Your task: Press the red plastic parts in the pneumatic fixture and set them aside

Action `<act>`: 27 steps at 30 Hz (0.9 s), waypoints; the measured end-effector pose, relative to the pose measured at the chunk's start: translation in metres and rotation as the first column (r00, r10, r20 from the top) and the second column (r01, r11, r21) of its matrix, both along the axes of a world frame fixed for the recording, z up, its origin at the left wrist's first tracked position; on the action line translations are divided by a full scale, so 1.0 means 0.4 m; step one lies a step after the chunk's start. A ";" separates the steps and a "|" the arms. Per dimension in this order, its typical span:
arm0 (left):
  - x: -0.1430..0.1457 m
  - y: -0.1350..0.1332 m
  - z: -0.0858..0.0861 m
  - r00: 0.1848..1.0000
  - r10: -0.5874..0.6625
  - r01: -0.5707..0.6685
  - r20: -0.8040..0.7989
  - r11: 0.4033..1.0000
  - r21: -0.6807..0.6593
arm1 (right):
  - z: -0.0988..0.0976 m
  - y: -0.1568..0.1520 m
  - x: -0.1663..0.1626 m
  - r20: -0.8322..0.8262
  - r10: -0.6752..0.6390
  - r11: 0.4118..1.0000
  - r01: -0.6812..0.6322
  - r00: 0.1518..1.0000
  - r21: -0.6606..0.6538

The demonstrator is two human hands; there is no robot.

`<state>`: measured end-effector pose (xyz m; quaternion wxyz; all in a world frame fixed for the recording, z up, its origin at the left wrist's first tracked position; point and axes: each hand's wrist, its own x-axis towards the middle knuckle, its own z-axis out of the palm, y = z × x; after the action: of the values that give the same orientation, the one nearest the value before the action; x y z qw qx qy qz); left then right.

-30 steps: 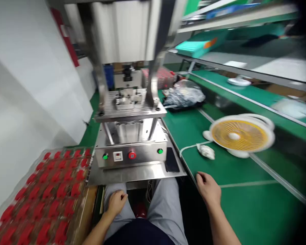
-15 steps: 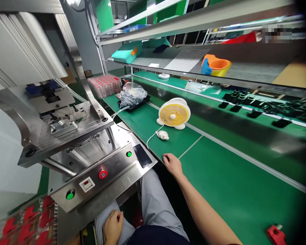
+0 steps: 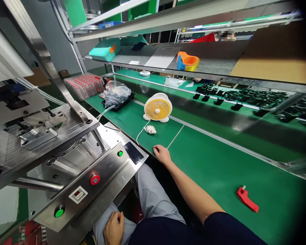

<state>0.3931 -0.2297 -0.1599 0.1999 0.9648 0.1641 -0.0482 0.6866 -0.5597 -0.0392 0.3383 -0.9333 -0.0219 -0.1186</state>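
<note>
My right hand point(image 3: 162, 154) rests at the edge of the green table point(image 3: 204, 163), its fingers curled in a loose fist and no object showing in it. On my left thigh lies my left hand point(image 3: 114, 227), fingers folded in, with nothing visible in its grasp. Beyond the right hand stands a white and yellow desk fan point(image 3: 158, 108). Its white cord point(image 3: 151, 129), bundled up, lies in front of it. To the right of my forearm is a red handle-like part with a metal stub point(image 3: 247, 199).
At left stands a metal press machine point(image 3: 84, 115) with green buttons and a red button point(image 3: 95, 179). A dark phone point(image 3: 134, 153) lies on its panel. Farther back are a bagged black tray point(image 3: 117, 97) and stacked clear trays point(image 3: 83, 86). A shelf point(image 3: 155, 56) crosses above.
The view has swung to the right, so the machine slides leftward and the red part comes fully into sight. Both hands keep their places and poses.
</note>
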 end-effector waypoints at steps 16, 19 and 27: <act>-0.003 -0.024 0.050 0.988 0.153 -0.149 0.022 0.981 -0.123 | -0.006 -0.011 -0.015 0.010 0.037 0.999 -0.037 0.999 -0.008; -0.016 -0.015 0.121 0.962 0.249 -0.208 0.111 0.934 -0.290 | -0.022 -0.022 -0.013 0.015 0.033 0.999 -0.033 0.999 -0.014; -0.036 0.121 0.414 0.638 0.477 -0.338 0.605 0.879 -0.337 | 0.022 0.081 -0.025 -0.112 0.081 0.972 -0.054 0.990 0.229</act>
<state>0.3789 -0.1814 0.0059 0.3433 0.8288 0.2895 0.3338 0.6766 -0.5272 -0.0304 0.4466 -0.8930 -0.0197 -0.0520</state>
